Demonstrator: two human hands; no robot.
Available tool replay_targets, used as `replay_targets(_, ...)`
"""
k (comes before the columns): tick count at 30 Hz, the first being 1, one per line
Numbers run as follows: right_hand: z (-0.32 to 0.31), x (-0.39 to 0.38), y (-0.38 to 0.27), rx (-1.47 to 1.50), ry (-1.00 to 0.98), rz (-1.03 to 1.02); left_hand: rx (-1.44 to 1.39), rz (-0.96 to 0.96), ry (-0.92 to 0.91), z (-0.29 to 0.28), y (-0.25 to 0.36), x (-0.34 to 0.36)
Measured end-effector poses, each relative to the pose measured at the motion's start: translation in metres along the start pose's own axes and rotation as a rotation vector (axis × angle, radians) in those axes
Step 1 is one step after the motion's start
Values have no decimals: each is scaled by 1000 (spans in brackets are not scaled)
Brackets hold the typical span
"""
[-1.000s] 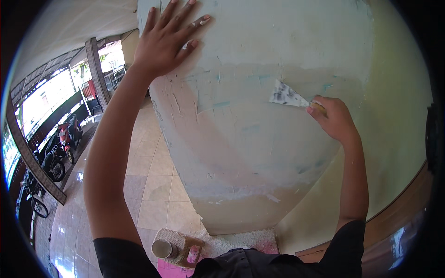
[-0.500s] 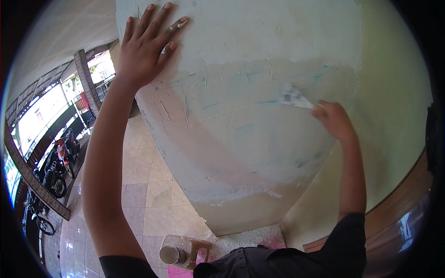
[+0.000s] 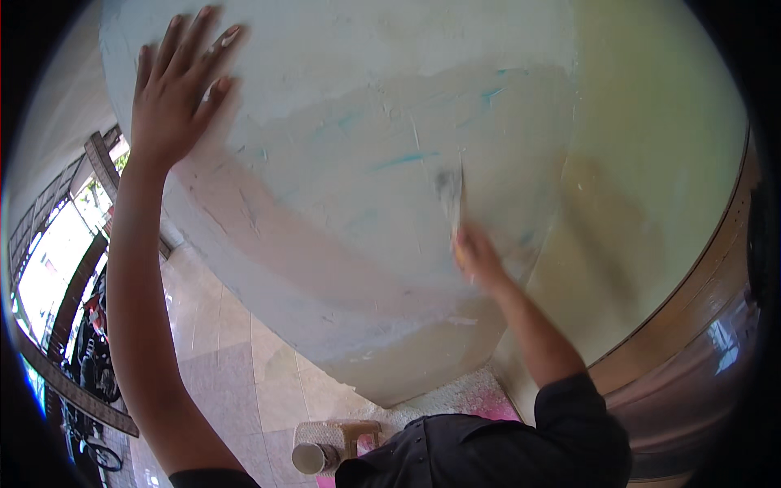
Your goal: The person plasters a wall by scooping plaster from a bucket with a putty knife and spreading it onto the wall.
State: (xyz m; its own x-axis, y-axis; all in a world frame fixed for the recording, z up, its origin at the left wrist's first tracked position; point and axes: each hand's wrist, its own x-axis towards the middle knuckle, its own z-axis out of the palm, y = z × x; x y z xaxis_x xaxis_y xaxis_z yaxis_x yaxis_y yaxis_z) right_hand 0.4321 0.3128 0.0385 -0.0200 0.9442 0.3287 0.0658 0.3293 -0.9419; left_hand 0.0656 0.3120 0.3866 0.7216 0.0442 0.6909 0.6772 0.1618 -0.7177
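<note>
A pale wall panel fills the middle, patched with beige and pinkish filler and streaked with turquoise. Flat against its upper left part lies my left hand, fingers spread, with a whitish smear on one finger. My right hand is wrapped around the handle of a putty knife. The knife points upward, its blade at the filled area just below a turquoise streak; motion blurs it a little, so I cannot tell how firmly it touches.
Below the panel stand a woven-patterned stool and, on it, a round container. A yellow-green wall adjoins at right, with a brown wooden surface beneath. Motorcycles are parked at far left beyond tiled floor.
The putty knife has swung from slanting left to pointing upward, and my right hand is lower and further left. My left hand stays on the panel; the whole view has shifted.
</note>
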Motion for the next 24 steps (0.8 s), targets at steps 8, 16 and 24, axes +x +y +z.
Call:
replay_targets(8,-6,-38,18,2,53,-202,6,15,-48,0,-1,2)
replay_targets(16,-24,-21,86,-115,152,-92,67,64,18,10,-7,11)
replay_targets(24,-13,-12,-35,-98,94,-258,91,0,-86,3,-5,7)
